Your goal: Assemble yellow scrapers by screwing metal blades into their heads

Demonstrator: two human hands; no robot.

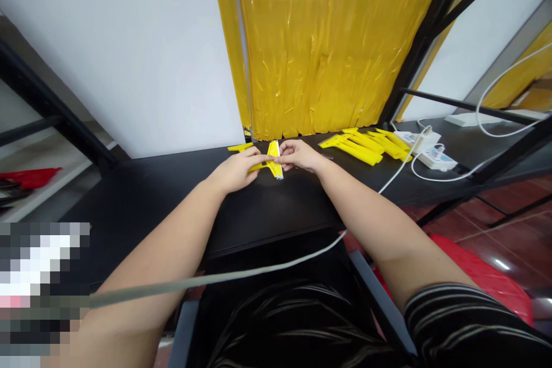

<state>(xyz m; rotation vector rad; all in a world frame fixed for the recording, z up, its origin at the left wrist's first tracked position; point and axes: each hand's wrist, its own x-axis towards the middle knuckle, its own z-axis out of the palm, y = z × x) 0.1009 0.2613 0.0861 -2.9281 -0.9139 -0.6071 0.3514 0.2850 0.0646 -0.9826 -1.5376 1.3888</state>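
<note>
White cable [185,283] near, your left hand [235,172] grips a yellow tool [275,169], right hand [302,156] pinching its edge: apparent adjustment, next needing steadiness

A yellow T-shaped tool [272,151], held near the bench's [263,213] far edge.
From here, the left hand [235,172] grips its handle, the right hand [302,155] its pale-edged head; another yellow piece [240,148] lies leftward along that edge, a yellow pile [364,152] rightward near white power strips [435,159].

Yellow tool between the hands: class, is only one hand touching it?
No, the left hand holds the yellow tool by its handle while the right hand touches its wide head.
</note>
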